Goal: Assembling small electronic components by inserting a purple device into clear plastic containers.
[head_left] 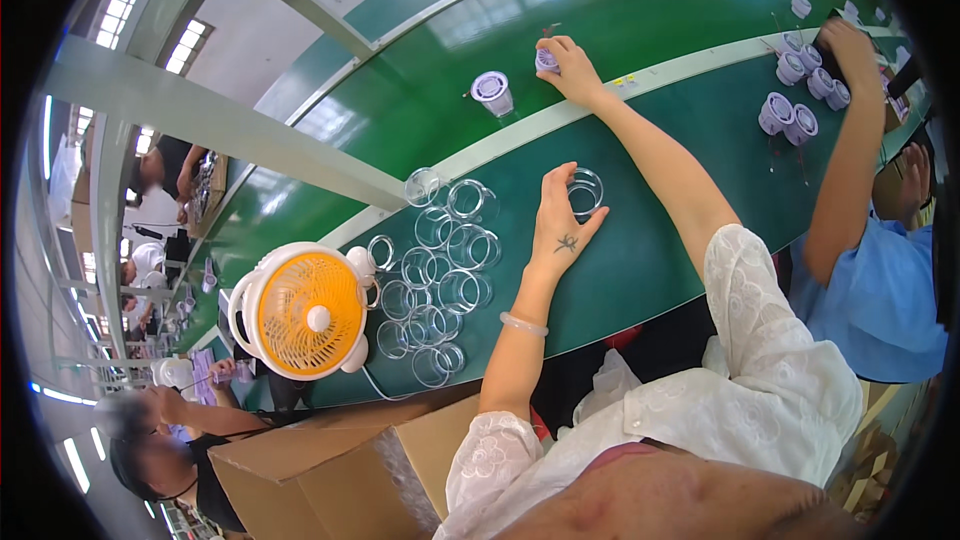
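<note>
My left hand [560, 225] is curled round a clear plastic cup [586, 196] above the green tabletop, thumb on one side and fingers on the other. Farther out, my right hand [574, 72] reaches across the pale rail with its fingers closed on a lilac cup-shaped part [546, 61] over the shiny green belt. To the left of that hand, a similar lilac part [492, 92] stands on the belt with its round grille end up. Several clear cups [460, 246] are grouped on the table left of my left hand.
A white fan with an orange grille [312, 318] stands left of the cups. An open cardboard box [300, 485] is below it. At right, a co-worker's arm [846, 140] reaches near several lilac parts [790, 118] with thin wires. A pale metal frame [230, 110] rises at left.
</note>
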A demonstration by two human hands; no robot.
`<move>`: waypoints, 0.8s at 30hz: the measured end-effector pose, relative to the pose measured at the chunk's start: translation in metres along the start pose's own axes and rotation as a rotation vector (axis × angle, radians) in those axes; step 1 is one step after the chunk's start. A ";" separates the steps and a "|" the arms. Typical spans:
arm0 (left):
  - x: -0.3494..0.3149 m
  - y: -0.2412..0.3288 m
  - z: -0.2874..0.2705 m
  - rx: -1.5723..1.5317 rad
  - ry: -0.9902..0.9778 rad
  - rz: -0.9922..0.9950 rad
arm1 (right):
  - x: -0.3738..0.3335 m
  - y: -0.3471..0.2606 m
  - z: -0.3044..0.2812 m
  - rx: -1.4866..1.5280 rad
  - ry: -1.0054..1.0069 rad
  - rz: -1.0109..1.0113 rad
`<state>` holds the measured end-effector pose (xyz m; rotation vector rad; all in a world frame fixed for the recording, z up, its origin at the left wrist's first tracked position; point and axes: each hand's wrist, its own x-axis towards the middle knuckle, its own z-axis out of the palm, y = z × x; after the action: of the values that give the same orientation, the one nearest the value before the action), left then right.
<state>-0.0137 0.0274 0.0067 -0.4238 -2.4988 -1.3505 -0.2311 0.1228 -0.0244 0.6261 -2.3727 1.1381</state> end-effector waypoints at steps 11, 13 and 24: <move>0.003 0.002 -0.001 -0.026 -0.010 0.024 | -0.073 0.076 -0.169 -0.691 0.298 0.315; 0.003 0.001 -0.003 -0.017 -0.014 0.023 | -0.081 0.070 -0.182 -0.981 0.148 0.297; 0.003 -0.018 -0.002 -0.274 -0.095 -0.170 | -0.122 0.025 -0.261 -1.151 -0.319 0.527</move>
<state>-0.0228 0.0169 -0.0049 -0.3436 -2.4791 -1.7894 -0.0986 0.3717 0.0414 -0.2577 -2.9804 -0.3396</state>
